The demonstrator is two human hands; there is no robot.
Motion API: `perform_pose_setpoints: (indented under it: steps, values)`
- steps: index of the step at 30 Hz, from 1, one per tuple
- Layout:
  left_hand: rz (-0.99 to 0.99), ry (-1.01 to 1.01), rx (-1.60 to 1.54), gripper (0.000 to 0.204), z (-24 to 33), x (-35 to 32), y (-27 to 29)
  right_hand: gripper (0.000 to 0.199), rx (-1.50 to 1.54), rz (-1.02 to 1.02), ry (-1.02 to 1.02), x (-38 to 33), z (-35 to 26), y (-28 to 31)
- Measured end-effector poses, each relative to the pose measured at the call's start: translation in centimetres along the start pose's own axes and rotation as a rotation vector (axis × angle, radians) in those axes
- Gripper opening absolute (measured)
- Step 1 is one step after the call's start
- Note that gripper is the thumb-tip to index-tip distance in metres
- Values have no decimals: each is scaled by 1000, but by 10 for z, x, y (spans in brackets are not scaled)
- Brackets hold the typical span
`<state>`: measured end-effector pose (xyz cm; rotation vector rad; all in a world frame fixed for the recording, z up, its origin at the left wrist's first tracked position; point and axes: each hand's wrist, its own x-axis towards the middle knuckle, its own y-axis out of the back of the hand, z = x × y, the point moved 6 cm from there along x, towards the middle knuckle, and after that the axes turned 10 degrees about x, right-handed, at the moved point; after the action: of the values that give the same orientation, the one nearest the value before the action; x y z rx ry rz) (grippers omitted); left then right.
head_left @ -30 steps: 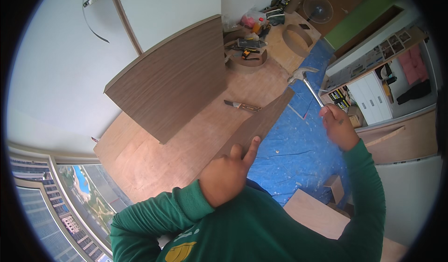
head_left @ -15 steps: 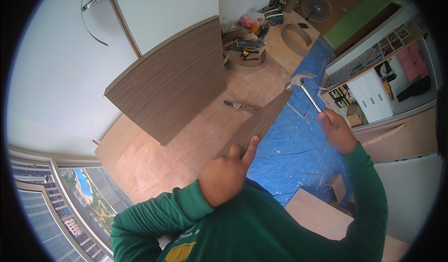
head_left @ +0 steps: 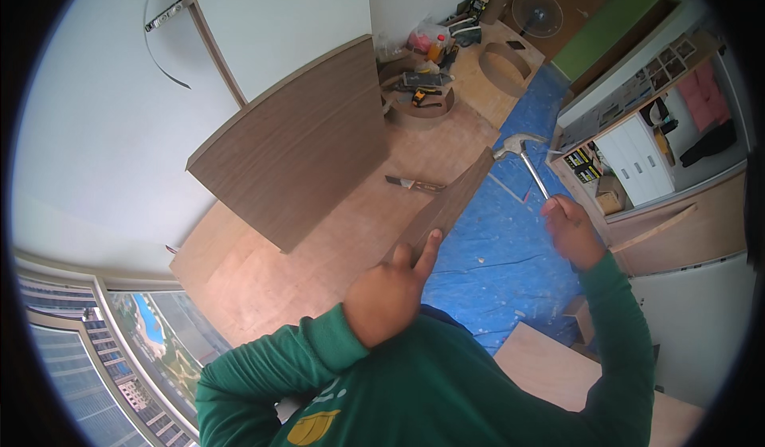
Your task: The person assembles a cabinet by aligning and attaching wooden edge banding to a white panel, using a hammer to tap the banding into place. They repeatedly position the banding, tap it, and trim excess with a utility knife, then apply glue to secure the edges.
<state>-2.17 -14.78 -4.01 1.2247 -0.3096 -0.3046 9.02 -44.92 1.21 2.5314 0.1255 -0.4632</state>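
Your right hand [head_left: 570, 228] was closed in a fist around the lower end of a hammer [head_left: 526, 156], fingers wrapped tight on the handle. The hammer had a slim handle rising up and away from your knuckles and a pale metal head with a claw, and that head hung just above the far top corner of a narrow wooden panel [head_left: 446, 208]. I could not tell whether the head touched the wood.

Your left hand [head_left: 390, 299] steadied the near end of that panel: the index finger lay stretched out straight along its top edge, the other fingers curled down against it, not fully clasped. The panel stood on edge, dark brown with a wood grain, running from your left fingertips out toward the hammer head.

You had one hammer and one narrow panel in hand. Beyond your left fingers, well apart, one large brown board [head_left: 295, 148] leaned against the white wall. One utility knife [head_left: 414, 182] lay on the wooden floor [head_left: 263, 280] between that board and the panel. One blue tarp [head_left: 510, 248] spread beneath your right hand. Far past the hammer, one standing fan [head_left: 535, 13] and a heap of tools [head_left: 422, 92] sat, too small to count.
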Motion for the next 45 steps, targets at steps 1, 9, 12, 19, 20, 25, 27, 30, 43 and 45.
perform_pose_setpoints:
  steps: [1, 9, 12, 19, 20, 25, 27, 30, 43, 45]
  values:
    - [-9, 0, 0, 85, 0, 0, -1, 28, 11, 13, 44, -1, -3, 2]
    - [19, -9, -15, 84, 1, 0, -1, 30, -154, -2, 250, 0, -6, -9]
    - [22, -9, -16, 84, 1, 0, -1, 31, -39, 87, 148, 4, 1, -1]
    - [2, -4, -13, 83, 3, 0, -4, 30, -200, 9, 289, 12, -19, -7]
    - [26, -6, -8, 83, 3, -1, -3, 31, -146, 5, 229, 15, -17, -6]
    - [24, 7, 9, 82, 4, -3, -4, 35, -268, -11, 298, 18, -22, -7]
    - [19, 12, -16, 83, 5, -2, -3, 36, -189, 13, 245, 22, -20, -8]
    - [7, 18, -90, 86, 3, -1, 1, 36, -79, -62, 293, 33, -22, -26]
    - [-131, 68, -162, 93, -8, -80, 12, 35, -552, -115, 426, 57, -29, -71]
    - [-180, 89, -154, 90, -8, -80, 6, 35, -638, -123, 389, 42, -30, -80]
